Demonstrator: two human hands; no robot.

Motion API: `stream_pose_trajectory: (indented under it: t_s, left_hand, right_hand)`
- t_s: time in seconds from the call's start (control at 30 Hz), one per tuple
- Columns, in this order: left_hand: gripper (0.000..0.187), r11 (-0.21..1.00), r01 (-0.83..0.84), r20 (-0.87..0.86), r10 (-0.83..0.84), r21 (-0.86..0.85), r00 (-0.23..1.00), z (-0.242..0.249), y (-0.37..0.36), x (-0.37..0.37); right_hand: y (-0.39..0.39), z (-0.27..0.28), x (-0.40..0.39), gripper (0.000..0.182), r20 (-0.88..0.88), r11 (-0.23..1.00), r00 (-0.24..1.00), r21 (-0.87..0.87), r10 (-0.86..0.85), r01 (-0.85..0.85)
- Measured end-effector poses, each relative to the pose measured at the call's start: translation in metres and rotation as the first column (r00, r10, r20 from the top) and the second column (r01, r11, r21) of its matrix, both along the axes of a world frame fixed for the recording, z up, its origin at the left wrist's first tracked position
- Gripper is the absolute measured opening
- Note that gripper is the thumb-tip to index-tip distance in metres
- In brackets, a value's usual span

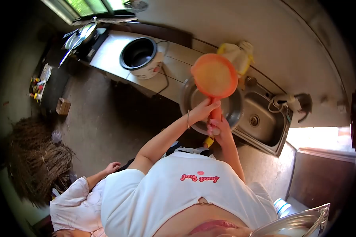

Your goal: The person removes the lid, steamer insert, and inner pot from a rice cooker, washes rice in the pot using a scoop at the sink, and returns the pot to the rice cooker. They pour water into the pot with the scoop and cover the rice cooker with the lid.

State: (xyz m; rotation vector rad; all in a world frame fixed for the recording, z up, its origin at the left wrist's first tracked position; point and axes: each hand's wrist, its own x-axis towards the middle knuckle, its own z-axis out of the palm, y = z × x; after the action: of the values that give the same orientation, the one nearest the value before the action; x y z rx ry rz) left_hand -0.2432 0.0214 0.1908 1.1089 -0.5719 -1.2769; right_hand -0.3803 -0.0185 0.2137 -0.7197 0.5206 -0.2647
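Both hands are on an orange water dipper (pixel 214 76) with pale, cloudy-looking contents in its bowl. My left hand (pixel 205 110), with a bangle at the wrist, is closed on the handle near the bowl. Further down, my right hand (pixel 222 127) wraps the handle's lower part, where a pale rounded spot shows by the fingers. Under the dipper is a wide metal basin (pixel 188 98), partly hidden by the dipper and my hands. A rice cooker (pixel 149 71) stands uncovered to the left, its dark inner pot showing.
Right of the basin is a steel sink (pixel 267 118) with a drain. A yellow-and-white bag or cloth (pixel 241 55) lies against the wall. A wok (pixel 85 33) sits at the far left. Another person's white sleeve (pixel 69 199) is at lower left, near a brushwood pile (pixel 35 158).
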Motion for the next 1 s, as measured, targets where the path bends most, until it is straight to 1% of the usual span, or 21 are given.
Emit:
stream_pose_trajectory:
  t_s: [0.03, 0.07, 0.13, 0.17, 0.27, 0.33, 0.37, 0.43, 0.47, 0.53, 0.6, 0.67, 0.7, 0.77, 0.8, 0.83, 0.87, 0.9, 0.93, 0.97, 1.0]
  left_hand:
    - [0.037, 0.999, -0.022, 0.109, 0.026, -0.037, 0.994, -0.004, 0.013, 0.02]
    - [0.037, 0.997, -0.057, 0.109, 0.061, -0.044, 0.992, -0.01, 0.033, 0.043]
    - [0.039, 0.997, 0.057, 0.119, -0.063, 0.051, 0.991, -0.02, 0.084, 0.086]
    - [0.035, 0.997, 0.029, 0.073, -0.034, 0.078, 0.997, -0.036, 0.11, 0.107]
    - [0.029, 0.959, -0.088, 0.15, 0.049, 0.269, 0.987, -0.065, 0.193, 0.17]
    - [0.029, 0.884, -0.242, 0.243, 0.152, 0.401, 0.958, -0.071, 0.235, 0.204]
    - [0.028, 0.865, -0.282, 0.228, 0.201, 0.416, 0.953, -0.072, 0.244, 0.222]
    - [0.027, 0.842, -0.362, 0.249, 0.281, 0.399, 0.927, -0.077, 0.249, 0.258]
    - [0.026, 0.837, -0.402, 0.281, 0.312, 0.37, 0.908, -0.082, 0.246, 0.278]
    - [0.028, 0.817, -0.482, 0.455, 0.315, 0.316, 0.833, -0.084, 0.233, 0.319]
    - [0.034, 0.748, -0.61, 0.655, 0.326, 0.262, 0.681, -0.084, 0.214, 0.356]
    - [0.042, 0.701, -0.68, 0.82, 0.251, 0.213, 0.515, -0.102, 0.197, 0.395]
    - [0.042, 0.695, -0.689, 0.821, 0.261, 0.205, 0.508, -0.105, 0.187, 0.411]
    - [0.05, 0.659, -0.649, 0.787, 0.138, 0.38, 0.601, -0.104, 0.179, 0.437]
    - [0.053, 0.666, -0.601, 0.643, 0.231, 0.442, 0.73, -0.085, 0.175, 0.437]
    - [0.054, 0.674, -0.564, 0.615, 0.203, 0.477, 0.762, -0.092, 0.174, 0.444]
    - [0.056, 0.687, -0.529, 0.588, 0.181, 0.499, 0.788, -0.095, 0.169, 0.457]
    - [0.056, 0.694, -0.519, 0.594, 0.163, 0.498, 0.788, -0.095, 0.166, 0.467]
    - [0.056, 0.752, -0.477, 0.525, 0.207, 0.455, 0.826, -0.098, 0.166, 0.471]
    - [0.055, 0.804, -0.438, 0.445, 0.246, 0.403, 0.861, -0.102, 0.167, 0.473]
    - [0.055, 0.809, -0.418, 0.432, 0.23, 0.412, 0.872, -0.106, 0.166, 0.475]
  right_hand:
    - [0.006, -0.003, 0.02, 0.031, 0.019, 0.999, 1.0, 0.046, -0.012, 0.011]
    - [0.014, -0.006, 0.041, 0.032, 0.032, 0.995, 0.999, 0.097, -0.025, 0.022]
    - [0.027, -0.017, 0.078, 0.036, 0.037, 0.997, 0.999, 0.078, 0.017, -0.02]
    - [0.032, -0.02, 0.095, 0.04, 0.049, 0.998, 0.998, 0.062, 0.025, -0.028]
    - [0.046, -0.012, 0.125, 0.044, -0.008, 0.997, 0.998, 0.027, 0.068, -0.068]
    - [0.055, -0.002, 0.154, 0.04, -0.016, 0.999, 0.999, 0.031, 0.031, -0.03]
    - [0.055, 0.001, 0.169, 0.037, -0.035, 0.999, 0.999, -0.042, 0.009, -0.01]
    - [0.051, 0.002, 0.197, 0.029, -0.092, 0.98, 0.996, -0.199, -0.021, 0.002]
    - [0.049, 0.002, 0.208, 0.029, -0.1, 0.979, 0.994, -0.203, -0.033, 0.012]
    - [0.042, 0.003, 0.23, 0.029, -0.132, 0.951, 0.991, -0.308, -0.022, -0.019]
    - [0.036, 0.003, 0.251, 0.029, -0.153, 0.941, 0.988, -0.338, -0.021, -0.032]
    - [0.031, 0.0, 0.266, 0.028, -0.163, 0.928, 0.986, -0.369, -0.011, -0.05]
    - [0.027, -0.004, 0.276, 0.028, -0.189, 0.919, 0.982, -0.391, -0.016, -0.06]
    - [0.025, -0.011, 0.297, 0.029, -0.203, 0.92, 0.979, -0.388, -0.019, -0.063]
    - [0.022, -0.015, 0.305, 0.033, -0.186, 0.917, 0.982, -0.394, -0.014, -0.061]
    - [0.022, -0.019, 0.309, 0.038, -0.174, 0.914, 0.985, -0.402, -0.015, -0.057]
    - [0.024, -0.022, 0.316, 0.038, -0.165, 0.918, 0.986, -0.394, -0.028, -0.04]
    - [0.025, -0.024, 0.323, 0.045, -0.191, 0.899, 0.981, -0.435, -0.042, -0.047]
    - [0.03, -0.024, 0.325, 0.052, -0.232, 0.88, 0.971, -0.471, -0.056, -0.061]
    - [0.034, -0.023, 0.329, 0.052, -0.243, 0.884, 0.967, -0.465, -0.073, -0.051]
    - [0.038, -0.019, 0.334, 0.05, -0.257, 0.873, 0.962, -0.485, -0.088, -0.05]
